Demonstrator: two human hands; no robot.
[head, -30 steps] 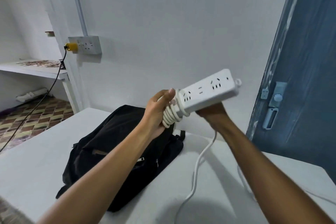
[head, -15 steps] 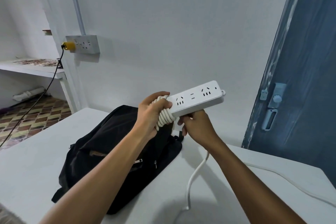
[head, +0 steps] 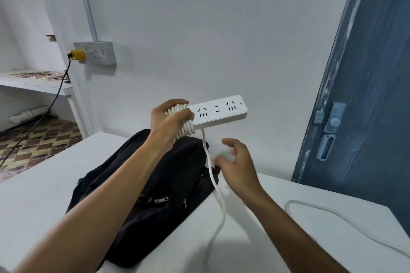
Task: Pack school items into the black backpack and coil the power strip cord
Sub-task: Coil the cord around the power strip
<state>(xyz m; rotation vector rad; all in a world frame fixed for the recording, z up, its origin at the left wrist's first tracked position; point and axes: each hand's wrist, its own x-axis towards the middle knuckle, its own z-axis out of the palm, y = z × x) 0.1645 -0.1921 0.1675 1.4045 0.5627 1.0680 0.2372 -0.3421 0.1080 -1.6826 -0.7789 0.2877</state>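
My left hand (head: 168, 122) grips one end of the white power strip (head: 219, 111), fingers curled over several turns of white cord wound around it. The strip is held in the air above the black backpack (head: 153, 201), which lies flat on the white table (head: 40, 186). The loose white cord (head: 216, 188) hangs from the strip down to the table and loops off to the right. My right hand (head: 238, 168) hovers just right of the hanging cord, fingers spread and slightly bent, holding nothing.
A wall socket (head: 97, 53) with a yellow plug (head: 77, 55) and black cable sits on the wall at left. A white shelf (head: 35, 84) stands at the far left. A blue door (head: 372, 95) with a latch is at the right.
My right hand has let go of the strip's underside and dropped down beside the hanging cord. The strip has moved lower and levelled out; my left hand keeps its grip on the coiled end.
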